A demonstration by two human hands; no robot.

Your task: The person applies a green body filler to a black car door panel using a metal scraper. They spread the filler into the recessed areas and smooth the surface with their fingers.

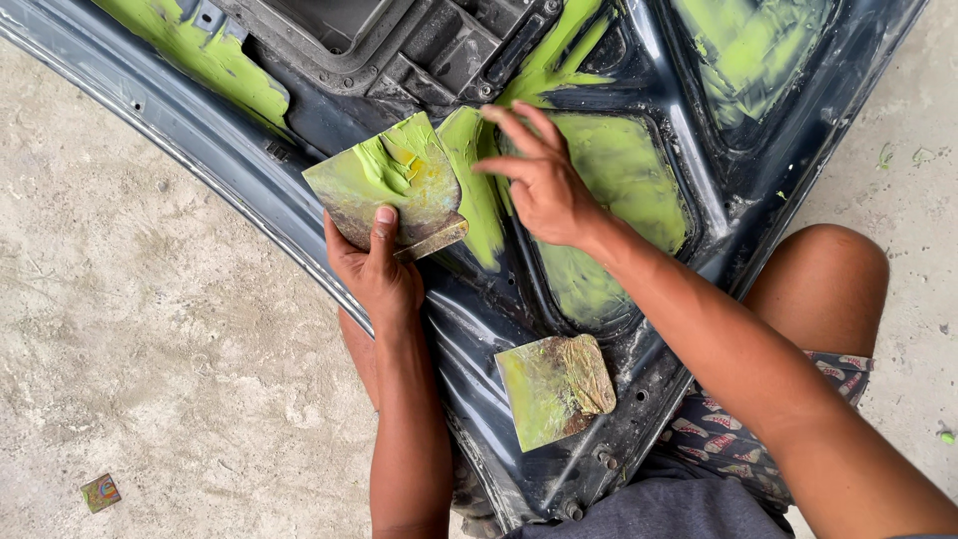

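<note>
A dark blue-grey pressed-metal car panel [299, 215], ribbed and smeared with glossy lime-green filler, lies on the rough concrete floor [150, 329], its long edge running diagonally from upper left to lower right. Over the panel's middle, the left hand [377, 271] grips a flat square putty-caked board [389, 185] by its lower edge, thumb on top. The right hand [544, 180], fingers spread open, presses the wet filler. A second smeared square scraper [554, 387] rests lower on the panel.
</note>
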